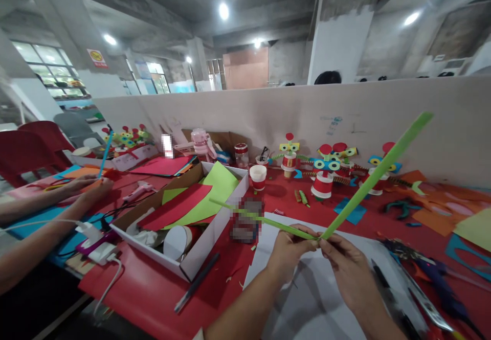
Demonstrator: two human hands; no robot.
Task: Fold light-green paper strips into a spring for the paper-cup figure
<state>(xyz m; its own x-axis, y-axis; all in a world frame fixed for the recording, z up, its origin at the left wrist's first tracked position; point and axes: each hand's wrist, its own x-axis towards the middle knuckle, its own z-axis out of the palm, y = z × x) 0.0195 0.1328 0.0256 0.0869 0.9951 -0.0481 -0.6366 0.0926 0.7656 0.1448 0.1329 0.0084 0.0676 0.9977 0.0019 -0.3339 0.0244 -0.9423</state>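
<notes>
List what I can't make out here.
In the head view:
Whether the green paper is one piece or two: left hand and right hand hide the bend or join.
Floor of the white box: mostly under coloured sheets.
Dark object beside it: blurred by pixelation.
Neighbour's arms, upper ends: cut by left edge.
Lettering on pillar sign: too small.
</notes>
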